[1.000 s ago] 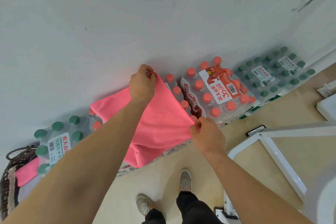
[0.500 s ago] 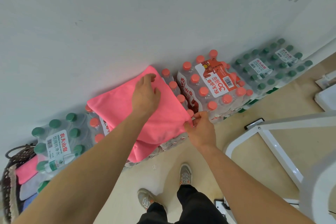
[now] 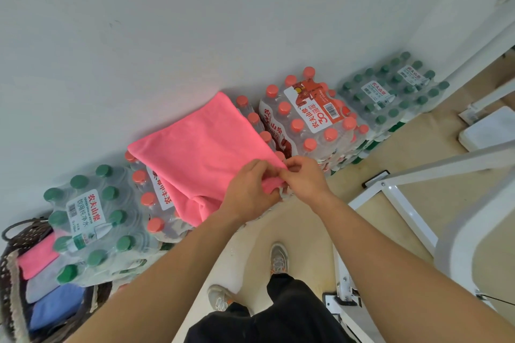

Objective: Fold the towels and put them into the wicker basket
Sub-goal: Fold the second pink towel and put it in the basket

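We see the pink towel (image 3: 200, 145) spread over the tops of the red-capped bottle packs (image 3: 312, 120) against the wall (image 3: 195, 22), folded over on itself so that a lower layer hangs off the near edge toward the floor (image 3: 250, 245). Its long axis runs on a diagonal, from the far corner up by the wall down toward the near left, where the bunched lower layer droops. The near right corner of the towel comes to a point just where our two hands meet.

Our left hand (image 3: 250, 189) lies on that corner from the left, its fingers (image 3: 264, 172) curled closed with the cloth pinched under them. Our right hand (image 3: 303, 175) comes in from the right and touches the left one; its fingers (image 3: 292, 168) are closed in a pinch on the very tip of the same corner. The rest of the towel lies away from both hands, flat and smooth up to the wall.

To the left stands a green-capped bottle pack (image 3: 83, 211), and beside it, at the lower left edge, the wicker basket (image 3: 11, 287), which holds a folded pink towel (image 3: 36, 259), a grey one (image 3: 41, 284) and a blue one (image 3: 55, 309). More green-capped packs (image 3: 390, 95) sit to the far right. A white metal frame (image 3: 404, 203) stands at our right, our shoes (image 3: 278, 259) on the floor below.
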### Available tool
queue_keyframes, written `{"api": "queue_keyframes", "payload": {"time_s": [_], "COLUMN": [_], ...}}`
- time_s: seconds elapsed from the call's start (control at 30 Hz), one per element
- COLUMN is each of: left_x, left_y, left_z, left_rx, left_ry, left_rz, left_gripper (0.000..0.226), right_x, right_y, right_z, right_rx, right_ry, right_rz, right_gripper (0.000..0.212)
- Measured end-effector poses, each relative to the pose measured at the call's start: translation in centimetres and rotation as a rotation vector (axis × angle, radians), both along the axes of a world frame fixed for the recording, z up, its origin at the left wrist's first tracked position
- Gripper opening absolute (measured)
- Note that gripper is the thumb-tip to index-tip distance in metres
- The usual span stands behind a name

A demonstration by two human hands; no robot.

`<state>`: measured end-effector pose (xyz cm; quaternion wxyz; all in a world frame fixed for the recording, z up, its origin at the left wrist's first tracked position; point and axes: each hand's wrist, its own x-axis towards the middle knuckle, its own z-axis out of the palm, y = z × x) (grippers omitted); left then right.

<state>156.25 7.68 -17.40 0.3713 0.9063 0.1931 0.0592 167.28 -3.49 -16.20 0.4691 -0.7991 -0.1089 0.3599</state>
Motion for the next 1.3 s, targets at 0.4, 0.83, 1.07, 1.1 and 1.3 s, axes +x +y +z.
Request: {"api": "queue_keyframes", "payload": {"time_s": [0.4, 0.83, 1.07, 1.1, 1.3], "left_x": [-0.4, -1.1, -1.3, -1.4, -1.4], "left_y": [0.9, 2.0, 1.8, 1.9, 1.9], "left_z": [1.4, 1.9, 3.1, 3.2, 3.5], "left_rx": [-0.359, -0.688, -0.676, -0.666, -0.397], "left_ry": [0.006, -0.016, -0.015, -0.009, -0.021], "left_rz": [0.429, 0.539, 0.515, 0.514, 0.517], "left_gripper": [0.014, 0.006, 0.012, 0.012, 0.013], "right_x": [-1.0, -0.1, 1.3, 1.4, 2.1], "right_y": [0.3, 3.4, 3.4, 3.3, 2.5], "right_z": [1.3, 1.0, 1.2, 1.1, 1.7], "right_rx": [0.157, 0.096, 0.02, 0.012, 0.048], "right_ry": [0.024, -0.274, -0.306, -0.302, -0.31], "right_rz": [0.003, 0.388, 0.536, 0.542, 0.47], "right_gripper": [0.032, 0.032, 0.026, 0.023, 0.013]}}
